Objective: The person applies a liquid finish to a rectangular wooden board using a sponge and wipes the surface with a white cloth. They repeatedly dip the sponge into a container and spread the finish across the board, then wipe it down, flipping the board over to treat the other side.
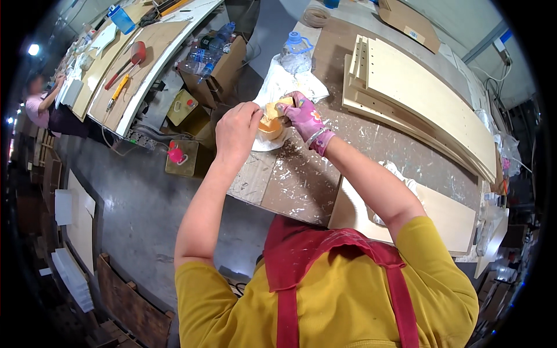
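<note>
My right hand, in a pink flowered glove, has its fingers closed round a pale yellow, crumpled piece that looks like a sponge or cloth. Just below that piece stands a small round container with an orange-brown inside. My bare left hand is at the container's left side, its fingertips pressed together; what they hold, if anything, is hidden. White cloth lies spread beyond the container. On it stands a clear bottle with a blue cap and handle.
Drilled pale boards lie stacked on the right of the paint-spotted table. A loose board is nearer me, beside white cloth. Left, another bench holds a red mallet and a yellow knife. A person is at far left.
</note>
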Demonstrator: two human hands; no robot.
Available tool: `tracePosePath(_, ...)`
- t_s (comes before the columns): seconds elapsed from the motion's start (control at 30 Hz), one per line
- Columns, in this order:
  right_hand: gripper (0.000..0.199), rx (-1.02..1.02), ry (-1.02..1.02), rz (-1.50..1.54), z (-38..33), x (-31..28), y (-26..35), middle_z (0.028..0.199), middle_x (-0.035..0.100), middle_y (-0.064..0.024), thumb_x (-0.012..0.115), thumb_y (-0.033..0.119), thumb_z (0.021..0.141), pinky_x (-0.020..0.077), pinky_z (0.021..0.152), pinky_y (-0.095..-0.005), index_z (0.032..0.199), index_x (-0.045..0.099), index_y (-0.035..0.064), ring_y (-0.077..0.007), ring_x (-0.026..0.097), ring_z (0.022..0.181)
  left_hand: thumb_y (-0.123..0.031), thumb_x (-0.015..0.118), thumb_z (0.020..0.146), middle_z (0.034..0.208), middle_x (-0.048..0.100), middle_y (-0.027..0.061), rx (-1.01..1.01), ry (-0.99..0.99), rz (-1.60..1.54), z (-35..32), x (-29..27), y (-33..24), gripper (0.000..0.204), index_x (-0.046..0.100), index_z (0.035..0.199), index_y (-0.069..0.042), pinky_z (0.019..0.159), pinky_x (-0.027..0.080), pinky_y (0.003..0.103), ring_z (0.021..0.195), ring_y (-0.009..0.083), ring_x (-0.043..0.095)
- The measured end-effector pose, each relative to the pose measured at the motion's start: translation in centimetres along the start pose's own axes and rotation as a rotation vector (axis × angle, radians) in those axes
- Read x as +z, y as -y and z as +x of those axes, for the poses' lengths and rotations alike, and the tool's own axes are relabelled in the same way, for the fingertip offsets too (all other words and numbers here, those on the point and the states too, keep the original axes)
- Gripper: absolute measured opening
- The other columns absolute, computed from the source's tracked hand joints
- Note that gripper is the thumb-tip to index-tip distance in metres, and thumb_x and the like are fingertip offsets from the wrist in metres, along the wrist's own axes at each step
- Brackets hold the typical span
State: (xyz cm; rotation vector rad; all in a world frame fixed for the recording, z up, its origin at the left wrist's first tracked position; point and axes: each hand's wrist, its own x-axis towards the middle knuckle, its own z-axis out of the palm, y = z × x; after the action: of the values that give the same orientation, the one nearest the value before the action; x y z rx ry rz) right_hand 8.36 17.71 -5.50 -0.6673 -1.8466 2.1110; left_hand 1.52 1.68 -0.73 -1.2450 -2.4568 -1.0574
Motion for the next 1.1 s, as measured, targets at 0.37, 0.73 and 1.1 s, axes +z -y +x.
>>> tracePosePath(0.37, 0.023, 0.024, -0.004, 0.095, 0.8, -0.7, -0.6, 0.079, 0.061, -0.0048, 0.064, 0.015, 0.089, 0.0476, 0.057, -0.0252, 0.105, 0.052, 0.0021, -0.0107, 0.057, 0.064, -0.012, 0.065, 0.083, 0.077, 0.063, 0.0121, 0.017, -0.025, 0.025, 0.4, 0.3, -0.3, 0.009, 0.063, 0.084, -0.004, 0.063, 0.047, 0.038, 0.072, 0.0301, 0.062)
tracePosePath(0.73, 0.019, 0.151, 0.102, 0.349, -0.3, -1.1, -0.8, 0.087, 0.062, -0.0043, 0.058, 0.016, 0.092, 0.0484, 0.056, -0.0235, 0.107, 0.053, 0.0048, -0.0105, 0.059, 0.067, -0.015, 0.063, 0.084, 0.081, 0.064, 0.0081, -0.034, -0.022, 0.057, 1.0, -0.3, -0.2, 0.009, 0.061, 0.084, -0.006, 0.067, 0.049, 0.039, 0.078, 0.0283, 0.063)
tracePosePath(1.1, 0.024, 0.160, 0.213, 0.644, -3.0, -7.6, 2.3, 0.085, 0.061, -0.0068, 0.055, 0.020, 0.094, 0.0487, 0.052, -0.0253, 0.114, 0.053, 0.0065, -0.0144, 0.058, 0.066, -0.013, 0.066, 0.082, 0.092, 0.065, 0.0129, 0.137, -0.008, 0.264, 1.1, 1.8, 0.7, 0.018, 0.064, 0.098, -0.004, 0.076, 0.048, 0.040, 0.086, 0.0318, 0.062)
